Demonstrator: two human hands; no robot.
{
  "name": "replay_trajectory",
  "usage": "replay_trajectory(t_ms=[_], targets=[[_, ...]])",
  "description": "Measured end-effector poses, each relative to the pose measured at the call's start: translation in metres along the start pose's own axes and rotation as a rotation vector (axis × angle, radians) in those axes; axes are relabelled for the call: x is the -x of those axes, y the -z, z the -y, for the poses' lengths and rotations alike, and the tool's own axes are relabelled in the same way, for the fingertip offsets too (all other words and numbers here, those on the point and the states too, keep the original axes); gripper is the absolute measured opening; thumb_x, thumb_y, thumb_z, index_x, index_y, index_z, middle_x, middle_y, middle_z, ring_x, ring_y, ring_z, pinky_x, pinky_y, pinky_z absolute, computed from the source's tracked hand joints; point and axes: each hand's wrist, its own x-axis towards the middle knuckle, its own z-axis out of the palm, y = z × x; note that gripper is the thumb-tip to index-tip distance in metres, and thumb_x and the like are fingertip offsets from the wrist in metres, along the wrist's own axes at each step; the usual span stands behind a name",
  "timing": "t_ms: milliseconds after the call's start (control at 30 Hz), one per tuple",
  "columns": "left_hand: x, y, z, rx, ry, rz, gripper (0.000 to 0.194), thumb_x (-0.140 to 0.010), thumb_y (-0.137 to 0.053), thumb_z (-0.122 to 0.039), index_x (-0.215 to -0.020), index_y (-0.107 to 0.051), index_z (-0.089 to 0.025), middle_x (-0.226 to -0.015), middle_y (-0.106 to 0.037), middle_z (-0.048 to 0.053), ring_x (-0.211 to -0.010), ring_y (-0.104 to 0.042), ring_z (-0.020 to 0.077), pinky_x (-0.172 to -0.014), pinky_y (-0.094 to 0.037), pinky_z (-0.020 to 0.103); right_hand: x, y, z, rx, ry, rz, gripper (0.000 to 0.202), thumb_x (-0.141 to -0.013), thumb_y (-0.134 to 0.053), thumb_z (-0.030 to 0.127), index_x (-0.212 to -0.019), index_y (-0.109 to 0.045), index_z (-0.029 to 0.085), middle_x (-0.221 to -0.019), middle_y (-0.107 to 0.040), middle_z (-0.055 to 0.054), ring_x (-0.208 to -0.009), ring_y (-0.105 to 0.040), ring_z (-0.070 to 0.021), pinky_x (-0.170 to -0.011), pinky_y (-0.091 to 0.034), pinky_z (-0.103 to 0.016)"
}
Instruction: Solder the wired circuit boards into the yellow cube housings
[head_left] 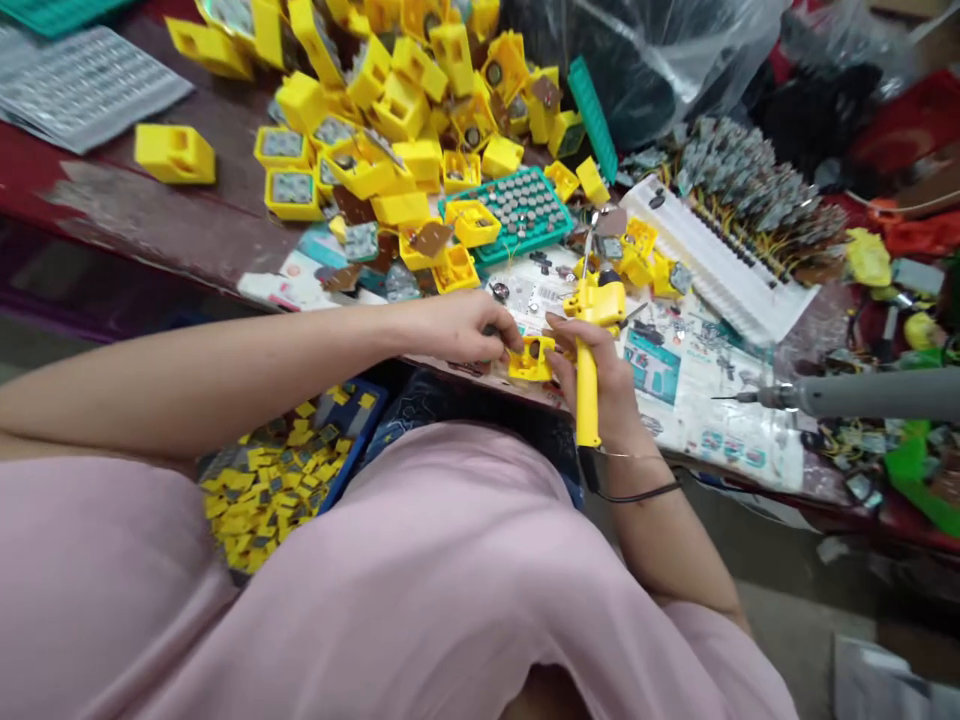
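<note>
A small open yellow plastic housing (531, 360) sits at the table's front edge, with a round metal part inside. My left hand (469, 328) is closed, its thumb and fingertips pinching the housing's left side. In my right hand (604, 375) is a yellow soldering gun (590, 390), its metal tip pointing away from me and its black cord running down by the wrist. The right fingertips also reach the housing's right side. Just beyond lies a teal tray (525, 205) of round metal cells, with yellow housings around it.
A big heap of yellow housings (405, 100) covers the back of the table. On the right are a white rack (712, 260) of wired parts and a grey electric screwdriver (862, 394) jutting in. A blue crate (360, 430) of small yellow pieces stands below, left.
</note>
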Motion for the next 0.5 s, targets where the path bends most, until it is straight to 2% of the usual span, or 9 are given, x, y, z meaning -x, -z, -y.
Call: replay_trajectory(t_ms=[100,200,267,367,500], targets=[[-0.007,-0.005,0.002,0.034,0.031,-0.018,0.029,-0.082,-0.058,-0.022,-0.105,-0.076,-0.017,-0.065,-0.067,-0.004,-0.059,-0.060,0.0113,-0.067,-0.045,0.022,0.002,0.006,0.004,0.207,0.083,-0.031,0.028,-0.096,-0.056,0.024,-0.123,-0.051,0.027,-0.131,-0.068,-0.007,-0.117,-0.067,-0.0216,-0.097,-0.059,-0.040],[-0.013,-0.007,-0.002,0.002,0.010,-0.006,0.028,-0.084,-0.058,-0.026,-0.105,-0.076,-0.019,-0.064,-0.067,-0.003,-0.062,-0.063,0.0132,-0.070,-0.047,0.024,0.002,0.010,0.016,0.338,0.178,0.030,0.037,-0.092,-0.063,0.029,-0.126,-0.049,0.025,-0.132,-0.066,-0.010,-0.120,-0.064,-0.0262,-0.104,-0.052,-0.048],[-0.015,-0.007,-0.007,-0.137,-0.031,-0.040,0.027,-0.082,-0.059,-0.024,-0.102,-0.076,-0.019,-0.070,-0.069,-0.002,-0.070,-0.066,0.0148,-0.075,-0.048,0.025,0.001,0.009,0.019,0.381,0.204,0.069,0.041,-0.090,-0.067,0.035,-0.127,-0.050,0.026,-0.129,-0.066,-0.010,-0.119,-0.064,-0.0280,-0.104,-0.051,-0.049],[-0.013,-0.009,-0.015,-0.396,-0.114,-0.125,0.025,-0.083,-0.057,-0.023,-0.100,-0.075,-0.020,-0.083,-0.072,0.001,-0.086,-0.068,0.0179,-0.082,-0.048,0.026,0.002,0.006,0.015,0.393,0.165,0.064,0.041,-0.093,-0.064,0.039,-0.129,-0.049,0.026,-0.120,-0.069,-0.007,-0.110,-0.066,-0.0256,-0.097,-0.054,-0.043],[0.001,-0.016,-0.019,-0.680,-0.196,-0.239,0.033,-0.091,-0.042,-0.021,-0.105,-0.072,-0.018,-0.098,-0.071,0.006,-0.099,-0.068,0.0230,-0.086,-0.049,0.033,0.005,0.000,0.005,0.429,0.194,0.014,0.038,-0.094,-0.063,0.039,-0.127,-0.051,0.022,-0.109,-0.069,-0.007,-0.101,-0.067,-0.0242,-0.093,-0.055,-0.040]])
